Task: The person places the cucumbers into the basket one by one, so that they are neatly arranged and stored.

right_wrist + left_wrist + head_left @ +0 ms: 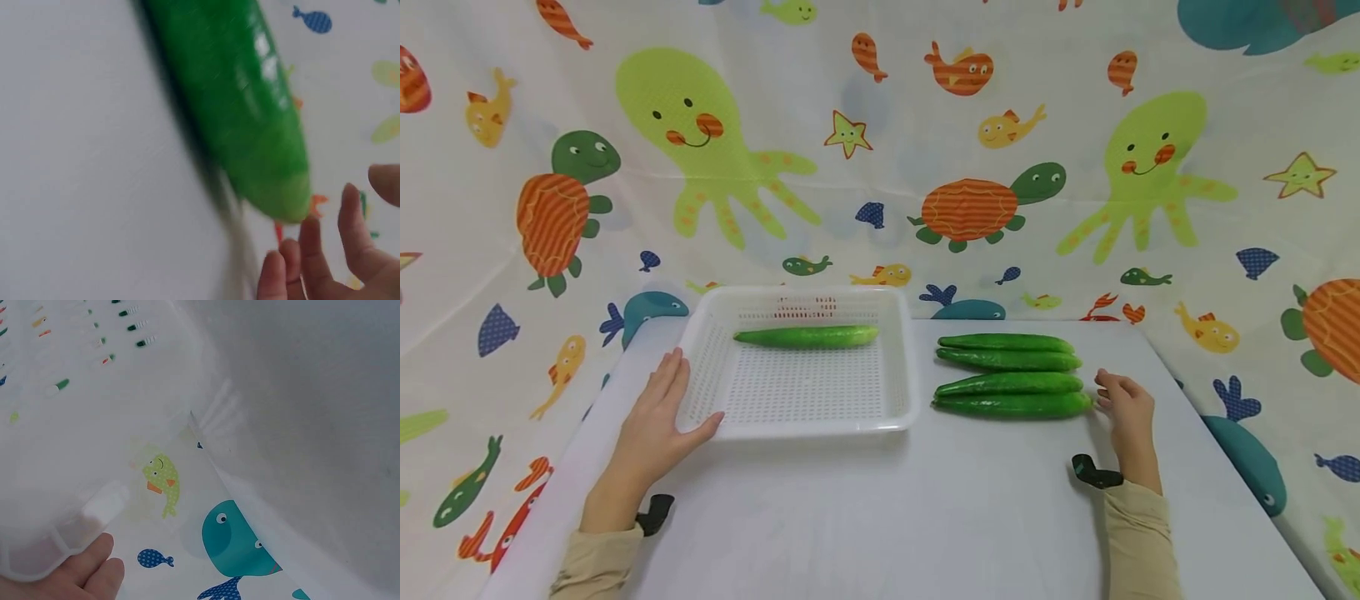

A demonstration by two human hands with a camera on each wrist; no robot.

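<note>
A white plastic basket (820, 425) with a perforated bottom stands on the table, and a single green cucumber (807, 337) lies across its far part. My left hand (658, 412) rests against the basket's left side, fingers extended along it and thumb at the near corner. In the left wrist view, its fingers (103, 572) touch the basket's outer wall. Several more cucumbers (1011, 383) lie side by side to the right of the basket. Beside their right ends is my right hand (1126, 408), loosely bent and holding nothing. In the right wrist view its fingertips (310, 225) are at one cucumber's end (275, 181).
The white table (880, 517) reaches back to a hanging cloth (820, 250) printed with sea animals. This cloth also shows along both sides of the table. Dark straps (1093, 472) sit at both wrists.
</note>
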